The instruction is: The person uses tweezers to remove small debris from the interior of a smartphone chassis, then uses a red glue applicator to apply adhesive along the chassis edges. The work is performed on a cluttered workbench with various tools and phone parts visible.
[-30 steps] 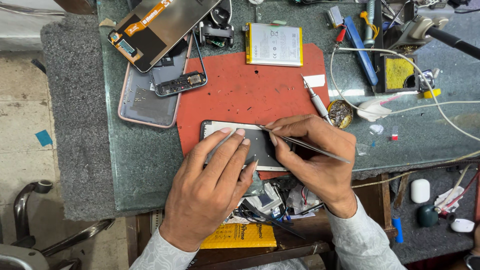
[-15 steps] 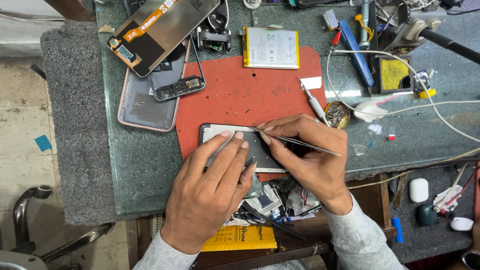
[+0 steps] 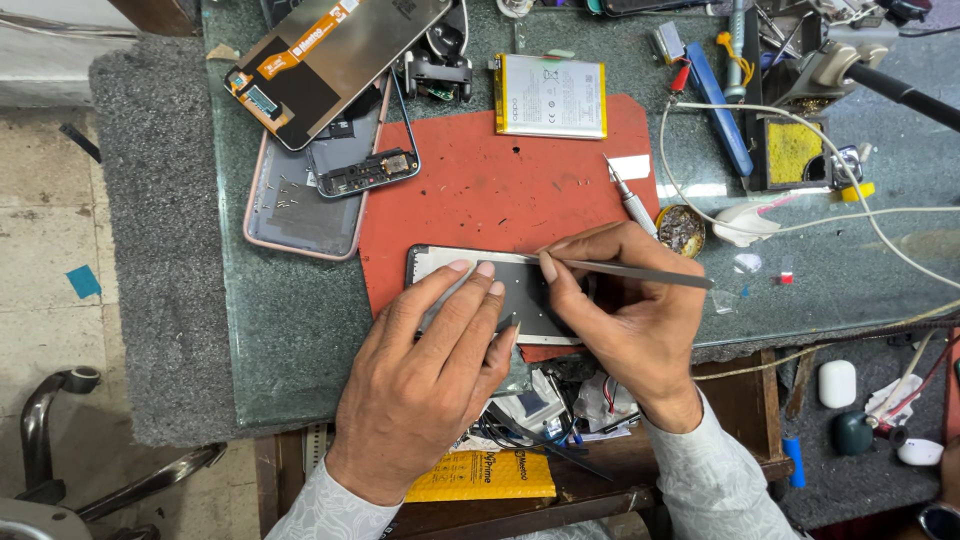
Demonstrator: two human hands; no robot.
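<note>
Head view: I am pressing my left hand (image 3: 425,375) flat, fingers spread, on the dark phone panel (image 3: 470,285) lying at the near edge of the red mat (image 3: 490,190), while my right hand (image 3: 620,310) is pinching a thin metal tool (image 3: 640,272) whose tip is meeting the panel's upper edge. Much of the teardown is looking finished: the battery (image 3: 550,95) is lying loose at the mat's far edge, the pinkish back cover (image 3: 300,200) and a display assembly (image 3: 330,60) are sitting to the left (small screws scattered on the cover). The panel itself, I judge, is the part being worked now.
</note>
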